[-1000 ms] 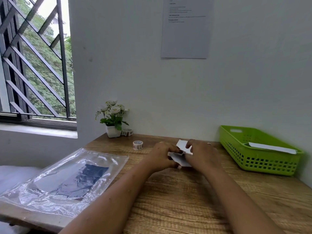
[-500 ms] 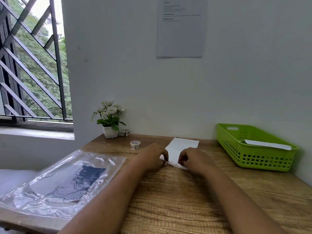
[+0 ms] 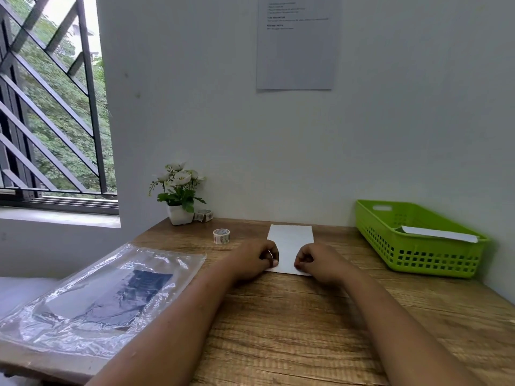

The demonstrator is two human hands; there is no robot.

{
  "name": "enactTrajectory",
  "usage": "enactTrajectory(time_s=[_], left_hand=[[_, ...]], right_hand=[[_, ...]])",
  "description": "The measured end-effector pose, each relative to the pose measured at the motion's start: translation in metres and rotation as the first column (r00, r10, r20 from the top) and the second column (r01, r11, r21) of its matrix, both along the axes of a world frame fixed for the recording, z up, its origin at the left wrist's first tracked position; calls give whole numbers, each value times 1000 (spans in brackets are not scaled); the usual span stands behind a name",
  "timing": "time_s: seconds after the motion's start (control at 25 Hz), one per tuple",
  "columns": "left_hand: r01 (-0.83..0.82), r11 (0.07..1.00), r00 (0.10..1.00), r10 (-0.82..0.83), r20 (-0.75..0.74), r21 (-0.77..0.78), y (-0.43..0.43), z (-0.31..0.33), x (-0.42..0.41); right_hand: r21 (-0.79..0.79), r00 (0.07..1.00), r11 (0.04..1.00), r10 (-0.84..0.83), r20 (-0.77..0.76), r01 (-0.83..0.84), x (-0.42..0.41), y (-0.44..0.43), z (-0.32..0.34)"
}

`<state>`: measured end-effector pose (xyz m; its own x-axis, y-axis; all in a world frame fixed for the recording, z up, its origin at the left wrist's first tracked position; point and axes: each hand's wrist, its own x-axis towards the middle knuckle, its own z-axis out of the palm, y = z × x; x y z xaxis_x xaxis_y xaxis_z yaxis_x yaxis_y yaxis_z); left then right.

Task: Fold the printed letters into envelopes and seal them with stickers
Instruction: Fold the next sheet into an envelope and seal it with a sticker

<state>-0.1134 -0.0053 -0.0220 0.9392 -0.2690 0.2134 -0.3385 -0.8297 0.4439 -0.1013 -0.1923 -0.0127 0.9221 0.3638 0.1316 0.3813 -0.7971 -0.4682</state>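
While your left hand (image 3: pixel 255 260) and right hand (image 3: pixel 319 261) each pinch a near corner of the paper (image 3: pixel 291 240) on the table (image 3: pixel 278 319), raise both evenly and align edges before creasing.

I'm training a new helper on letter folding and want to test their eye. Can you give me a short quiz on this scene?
1. True or false: the basket is empty.
2. How many tape rolls are on the table? A one, B two, C three.
3. Fill in: the left hand and right hand grip the paper at its ____ edge.
Key: 1 false, a white sheet lies in it. 2 B, one near the left hand, the other by the flower pot. 3 near.
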Motion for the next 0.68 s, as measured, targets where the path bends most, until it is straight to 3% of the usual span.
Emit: enactTrajectory(time_s=[0.16, 0.28, 0.36, 0.52, 0.68], left_hand=[[-3, 999, 1000, 3, -3, -34, -5, -4, 1], [-21, 998, 1000, 21, 11, -55, -6, -7, 0], [-30, 984, 999, 37, 38, -173, -6, -5, -1], [-38, 923, 998, 54, 30, -383, -1, -1, 3], [-29, 806, 1000, 29, -11, -591, -3, 2, 2]], right_hand=[[-66, 1000, 998, -6, 19, 8, -2, 1, -1], [-94, 990, 995, -4, 143, 18, -5, 3, -1], [-95, 963, 995, 44, 265, -19, -10, 7, 0], [-254, 813, 967, 127, 568, 26, -14, 19, 2], [-239, 688, 962, 85, 720, 131, -12, 21, 2]])
